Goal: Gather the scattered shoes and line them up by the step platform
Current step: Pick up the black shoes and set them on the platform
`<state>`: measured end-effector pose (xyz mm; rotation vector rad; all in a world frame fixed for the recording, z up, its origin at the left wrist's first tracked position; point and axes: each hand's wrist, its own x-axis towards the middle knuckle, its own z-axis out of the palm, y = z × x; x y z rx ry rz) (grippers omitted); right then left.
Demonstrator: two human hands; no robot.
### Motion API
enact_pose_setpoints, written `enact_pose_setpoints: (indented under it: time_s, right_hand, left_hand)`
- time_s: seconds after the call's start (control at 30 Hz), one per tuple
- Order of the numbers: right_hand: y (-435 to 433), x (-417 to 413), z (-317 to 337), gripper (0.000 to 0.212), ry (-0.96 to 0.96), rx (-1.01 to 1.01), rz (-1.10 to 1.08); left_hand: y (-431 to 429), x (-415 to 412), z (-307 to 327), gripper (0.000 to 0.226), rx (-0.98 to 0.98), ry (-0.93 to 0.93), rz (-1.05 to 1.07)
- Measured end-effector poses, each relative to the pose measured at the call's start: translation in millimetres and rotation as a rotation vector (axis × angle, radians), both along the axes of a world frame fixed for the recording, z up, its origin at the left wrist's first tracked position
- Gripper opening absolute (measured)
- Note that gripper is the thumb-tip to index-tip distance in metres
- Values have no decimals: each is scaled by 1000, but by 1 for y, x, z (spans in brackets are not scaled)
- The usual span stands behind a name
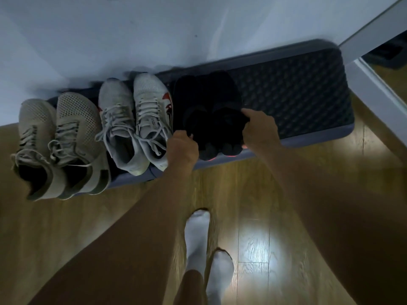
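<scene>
White-socked feet (198, 245) stand on the wooden floor (253, 194) in front of the step platform (297, 95). Both hands reach to the platform's front edge, each clamped on one of the black shoes (211, 102). The left hand (182, 148) pinches the collar of one, and the right hand (259, 126) curls its fingers over the collar of the other. That pair sits side by side on the platform's middle, toes toward the wall (110, 29). White sneakers (132, 119) sit on the platform beside them. Beige mesh sneakers (55, 137) are at the platform's left end, heels overhanging its front edge.
</scene>
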<state>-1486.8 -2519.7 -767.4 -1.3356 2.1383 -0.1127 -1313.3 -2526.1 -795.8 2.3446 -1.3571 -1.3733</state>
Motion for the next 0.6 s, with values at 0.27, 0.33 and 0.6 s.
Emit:
enact_pose_setpoints:
  time_s: [0.27, 0.33, 0.6]
  right_hand:
    - [2, -5, -11, 34, -9, -55, -47]
    - [2, -6, -13, 31, -59, -30, -42]
    - [45, -19, 49, 28, -379, 32, -169]
  left_hand:
    - [12, -4, -3, 28, 58, -121, -31]
    - [12, -7, 1, 29, 97, -131, -70]
    - [41, -32, 66, 46, 29, -254, -92]
